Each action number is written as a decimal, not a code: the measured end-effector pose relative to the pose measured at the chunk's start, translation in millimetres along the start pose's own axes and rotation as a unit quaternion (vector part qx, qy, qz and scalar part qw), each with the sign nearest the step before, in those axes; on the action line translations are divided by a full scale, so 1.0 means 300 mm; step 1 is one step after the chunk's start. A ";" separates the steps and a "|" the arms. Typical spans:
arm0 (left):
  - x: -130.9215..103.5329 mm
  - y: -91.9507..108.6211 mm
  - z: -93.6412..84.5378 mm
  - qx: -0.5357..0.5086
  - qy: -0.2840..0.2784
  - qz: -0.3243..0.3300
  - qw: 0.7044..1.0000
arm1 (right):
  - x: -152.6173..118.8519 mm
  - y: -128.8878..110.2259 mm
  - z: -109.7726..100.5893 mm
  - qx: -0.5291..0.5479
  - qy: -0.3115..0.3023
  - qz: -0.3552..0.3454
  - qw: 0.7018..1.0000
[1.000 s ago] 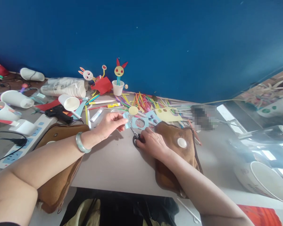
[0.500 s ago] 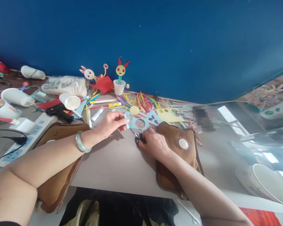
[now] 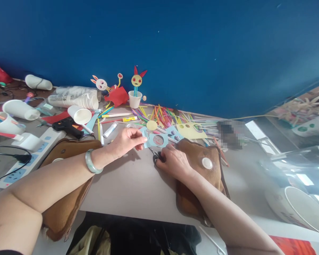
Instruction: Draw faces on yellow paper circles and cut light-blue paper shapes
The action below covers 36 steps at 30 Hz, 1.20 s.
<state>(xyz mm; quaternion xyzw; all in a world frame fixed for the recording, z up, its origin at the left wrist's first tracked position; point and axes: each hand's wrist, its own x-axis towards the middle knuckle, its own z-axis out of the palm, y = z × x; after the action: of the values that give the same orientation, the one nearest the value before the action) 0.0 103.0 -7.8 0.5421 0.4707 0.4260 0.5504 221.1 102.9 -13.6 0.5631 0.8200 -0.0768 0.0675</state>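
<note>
Head view: little had changed, no new cut being seen; nearer than the yellow disc (image 3: 151, 125), blue paper (image 3: 151, 141) was pinched by the left hand (image 3: 128, 141), scissors (image 3: 156, 157) were gripped by the right hand (image 3: 175, 161).

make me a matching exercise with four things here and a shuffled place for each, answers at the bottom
Things:
1. scissors
2. pale green bangle
3. light blue paper piece
4. black glue gun

Places:
A. beside the power strip
B. pinched in the left hand
C. around the left wrist
D. held in the right hand

Pairs: 1-D, 2-C, 3-B, 4-A
</note>
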 end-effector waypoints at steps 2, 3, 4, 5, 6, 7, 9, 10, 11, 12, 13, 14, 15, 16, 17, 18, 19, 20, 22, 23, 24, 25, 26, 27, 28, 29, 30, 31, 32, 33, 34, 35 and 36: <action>-0.001 0.001 0.001 -0.003 -0.001 -0.002 1.000 | 0.001 0.003 0.004 0.006 0.005 -0.002 1.000; -0.001 0.002 0.002 -0.005 0.000 -0.004 1.000 | 0.002 0.004 0.005 0.009 0.006 -0.001 1.000; -0.001 0.003 0.003 -0.007 -0.001 -0.005 1.000 | 0.002 0.005 0.005 0.011 0.007 0.000 1.000; -0.002 0.005 0.004 -0.009 -0.001 -0.007 1.000 | 0.002 0.005 0.006 0.012 0.007 0.000 1.000; -0.002 0.007 0.006 -0.010 -0.002 -0.008 1.000 | 0.001 0.005 0.006 0.013 0.007 0.000 1.000; -0.002 0.009 0.007 -0.012 -0.002 -0.010 1.000 | 0.001 0.005 0.005 0.014 0.007 0.001 1.000; -0.003 0.012 0.008 -0.015 -0.001 -0.012 1.000 | 0.001 0.005 0.005 0.015 0.007 0.001 1.000; -0.004 0.013 0.009 -0.015 -0.001 -0.012 1.000 | 0.000 0.005 0.005 0.016 0.007 0.001 1.000; -0.004 0.013 0.008 -0.016 -0.001 -0.013 1.000 | 0.000 0.005 0.004 0.016 0.007 0.001 1.000; -0.004 0.014 0.008 -0.016 -0.001 -0.012 1.000 | 0.000 0.005 0.004 0.016 0.007 0.000 1.000; -0.004 0.014 0.008 -0.016 -0.002 -0.011 1.000 | 0.000 0.005 0.004 0.017 0.006 0.000 1.000; -0.003 0.013 0.007 -0.016 -0.003 -0.009 1.000 | 0.000 0.005 0.004 0.017 0.004 -0.001 1.000; -0.003 0.013 0.007 -0.015 -0.005 -0.007 1.000 | 0.000 0.005 0.004 0.017 0.003 0.000 1.000; -0.002 0.013 0.007 -0.014 -0.007 -0.005 1.000 | 0.000 0.005 0.003 0.018 0.001 -0.001 1.000; -0.001 0.012 0.006 -0.013 -0.008 -0.003 1.000 | 0.000 0.005 0.003 0.017 0.000 -0.001 1.000; -0.001 0.011 0.006 -0.013 -0.007 -0.002 1.000 | 0.000 0.005 0.002 0.016 -0.001 -0.001 1.000; 0.000 0.011 0.006 -0.014 -0.005 -0.003 1.000 | -0.001 0.005 0.002 0.015 -0.001 -0.002 1.000; 0.000 0.010 0.006 -0.014 -0.003 -0.004 1.000 | -0.002 0.005 0.002 0.012 0.000 -0.003 1.000; 0.001 0.009 0.006 -0.016 0.001 -0.006 1.000 | -0.002 0.006 0.004 0.008 0.002 -0.005 1.000; 0.001 0.008 0.006 -0.016 0.001 -0.006 1.000 | -0.002 0.007 0.005 0.007 0.005 -0.006 1.000; 0.001 0.007 0.005 -0.016 0.002 -0.006 1.000 | -0.002 0.008 0.007 0.007 0.009 -0.006 1.000; 0.001 0.007 0.005 -0.017 0.003 -0.004 1.000 | -0.001 0.009 0.010 0.009 0.014 -0.006 1.000; 0.001 0.006 0.005 -0.017 0.003 -0.003 1.000 | 0.000 0.011 0.014 0.014 0.020 -0.006 1.000; 0.000 0.007 0.005 -0.018 0.003 -0.002 1.000 | 0.001 0.013 0.018 0.022 0.029 -0.006 0.999; 0.000 0.007 0.005 -0.017 0.003 -0.001 1.000 | 0.003 0.015 0.021 0.035 0.042 -0.004 0.999; -0.001 0.008 0.005 -0.015 0.003 -0.001 1.000 | 0.005 0.018 0.023 0.054 0.060 0.001 0.997; -0.002 0.010 0.006 -0.012 0.002 -0.002 1.000 | 0.007 0.020 0.024 0.083 0.080 0.007 0.993; -0.003 0.012 0.006 -0.010 0.000 -0.004 1.000 | 0.008 0.022 0.023 0.122 0.100 0.016 0.987; -0.004 0.013 0.007 -0.009 -0.001 -0.006 1.000 | 0.010 0.024 0.020 0.174 0.115 0.023 0.978; -0.005 0.014 0.008 -0.009 -0.003 -0.009 1.000 | 0.011 0.026 0.015 0.239 0.124 0.028 0.963; -0.006 0.015 0.009 -0.009 -0.006 -0.011 1.000 | 0.012 0.028 0.008 0.311 0.124 0.027 0.942; -0.007 0.015 0.010 -0.008 -0.008 -0.012 1.000 | 0.013 0.029 0.001 0.383 0.114 0.020 0.916; -0.008 0.014 0.011 -0.006 -0.011 -0.012 1.000 | 0.014 0.031 -0.006 0.449 0.100 0.009 0.888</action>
<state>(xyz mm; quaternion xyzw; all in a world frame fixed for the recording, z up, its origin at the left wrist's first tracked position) 2.9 100.1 -3.5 0.5376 0.4687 0.4164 0.5639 228.1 110.5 -13.3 0.5453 0.6953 -0.3792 -0.2745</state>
